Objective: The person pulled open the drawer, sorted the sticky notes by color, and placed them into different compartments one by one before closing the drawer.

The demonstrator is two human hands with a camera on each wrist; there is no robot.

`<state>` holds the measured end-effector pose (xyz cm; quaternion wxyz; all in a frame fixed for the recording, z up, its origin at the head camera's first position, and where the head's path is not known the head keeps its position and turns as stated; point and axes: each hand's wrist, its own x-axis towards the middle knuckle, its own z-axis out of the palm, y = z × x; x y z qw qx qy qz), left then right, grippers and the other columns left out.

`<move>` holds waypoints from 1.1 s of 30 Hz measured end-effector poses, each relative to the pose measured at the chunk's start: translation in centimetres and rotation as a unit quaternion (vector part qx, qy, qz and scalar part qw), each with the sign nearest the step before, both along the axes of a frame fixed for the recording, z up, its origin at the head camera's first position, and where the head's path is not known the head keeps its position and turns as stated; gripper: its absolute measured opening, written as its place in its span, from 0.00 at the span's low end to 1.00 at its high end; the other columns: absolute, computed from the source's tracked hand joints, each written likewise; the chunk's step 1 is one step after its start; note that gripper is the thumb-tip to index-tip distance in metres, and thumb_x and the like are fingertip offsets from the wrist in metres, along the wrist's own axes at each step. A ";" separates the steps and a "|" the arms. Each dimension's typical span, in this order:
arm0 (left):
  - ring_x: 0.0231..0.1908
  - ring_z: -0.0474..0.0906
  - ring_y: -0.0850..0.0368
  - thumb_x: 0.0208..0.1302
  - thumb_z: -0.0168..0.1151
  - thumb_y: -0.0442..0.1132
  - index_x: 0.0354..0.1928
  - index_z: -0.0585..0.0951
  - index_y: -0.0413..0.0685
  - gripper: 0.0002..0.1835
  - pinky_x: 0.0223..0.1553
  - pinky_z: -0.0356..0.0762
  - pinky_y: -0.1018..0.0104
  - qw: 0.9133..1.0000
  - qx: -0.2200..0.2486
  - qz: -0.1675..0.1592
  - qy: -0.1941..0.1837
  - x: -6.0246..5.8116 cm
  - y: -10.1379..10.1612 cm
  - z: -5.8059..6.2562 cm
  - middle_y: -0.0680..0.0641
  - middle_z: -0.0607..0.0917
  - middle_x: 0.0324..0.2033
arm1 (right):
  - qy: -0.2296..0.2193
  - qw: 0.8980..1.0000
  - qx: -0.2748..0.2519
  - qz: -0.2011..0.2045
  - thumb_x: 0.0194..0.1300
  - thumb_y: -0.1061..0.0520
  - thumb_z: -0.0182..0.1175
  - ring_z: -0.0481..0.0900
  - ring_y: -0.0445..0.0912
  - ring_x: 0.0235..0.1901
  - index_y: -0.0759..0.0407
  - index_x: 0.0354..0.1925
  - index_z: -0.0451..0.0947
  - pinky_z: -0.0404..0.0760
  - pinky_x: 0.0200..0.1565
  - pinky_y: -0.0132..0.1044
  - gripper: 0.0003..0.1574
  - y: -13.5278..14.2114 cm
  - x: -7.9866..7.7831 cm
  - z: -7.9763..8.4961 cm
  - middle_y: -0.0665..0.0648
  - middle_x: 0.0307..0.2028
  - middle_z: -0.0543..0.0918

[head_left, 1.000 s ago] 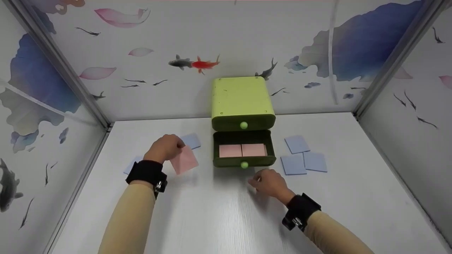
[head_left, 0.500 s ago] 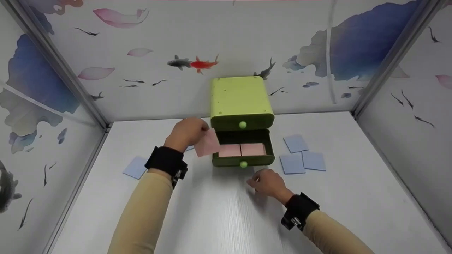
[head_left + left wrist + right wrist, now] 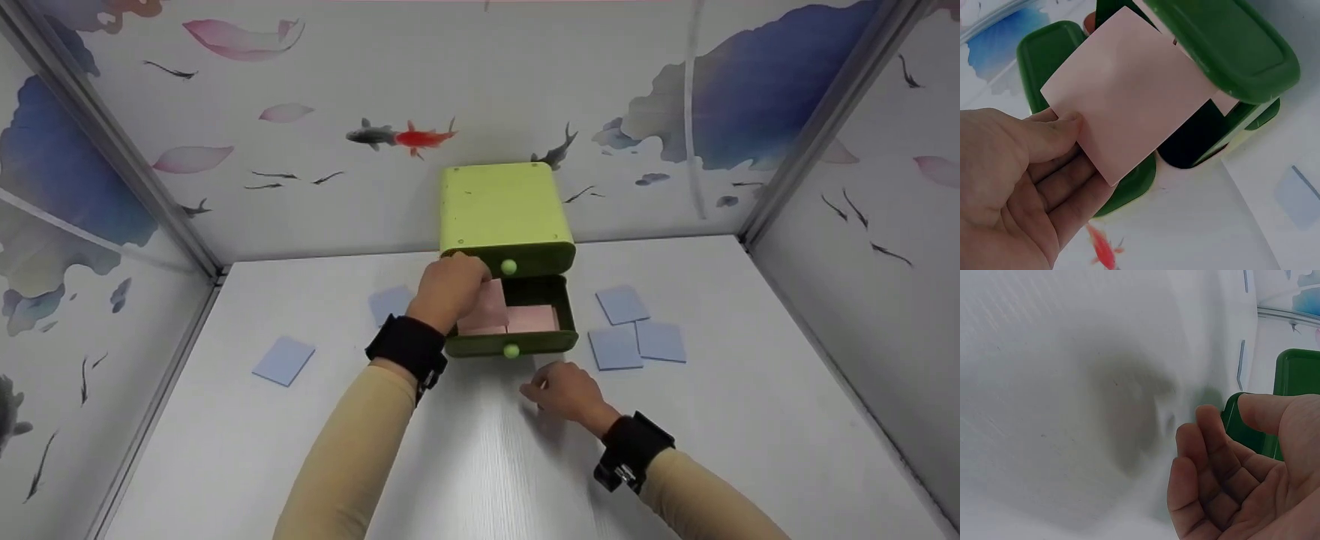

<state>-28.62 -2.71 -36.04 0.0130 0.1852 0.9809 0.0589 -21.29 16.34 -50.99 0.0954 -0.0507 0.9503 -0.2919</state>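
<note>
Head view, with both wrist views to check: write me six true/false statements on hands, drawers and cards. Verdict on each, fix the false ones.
1. The left hand pinches a pink card. True.
2. The right hand pinches a card too. False: it holds nothing.
3. The lower drawer is pulled out. True.
4. The upper drawer is pulled out as well. False: it is shut.
5. Three blue cards lie to the right of the lower drawer, two to the left. True.
6. Only blue cards show inside the lower drawer. False: pink cards show there.
</note>
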 end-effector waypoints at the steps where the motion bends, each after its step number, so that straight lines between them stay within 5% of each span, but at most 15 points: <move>1: 0.46 0.83 0.48 0.69 0.55 0.31 0.47 0.87 0.54 0.15 0.45 0.82 0.53 1.000 -0.005 -0.002 0.004 0.0 0.2 -0.3 0.48 0.88 0.45 | -0.003 1.000 -0.001 -0.001 0.63 0.46 0.65 0.74 0.41 0.18 0.53 0.25 0.86 0.67 0.22 0.34 0.15 0.0 0.0 0.0 0.47 0.17 0.81; 19: 0.42 0.83 0.48 0.68 0.57 0.30 0.42 0.86 0.47 0.10 0.44 0.81 0.54 1.000 -0.019 0.011 -0.013 -1.5 1.4 -5.4 0.44 0.87 0.41 | 0.001 1.000 -0.001 0.015 0.64 0.45 0.63 0.74 0.41 0.18 0.52 0.26 0.85 0.69 0.24 0.35 0.16 -0.1 0.1 -0.2 0.46 0.16 0.80; 33: 0.42 0.83 0.46 0.72 0.53 0.33 0.42 0.85 0.46 0.11 0.43 0.81 0.53 0.999 -0.008 0.017 -0.026 -1.3 0.9 -7.0 0.42 0.87 0.41 | 0.004 1.000 -0.005 0.024 0.64 0.45 0.63 0.75 0.39 0.18 0.53 0.27 0.86 0.72 0.25 0.35 0.16 -0.4 0.2 -0.1 0.46 0.17 0.81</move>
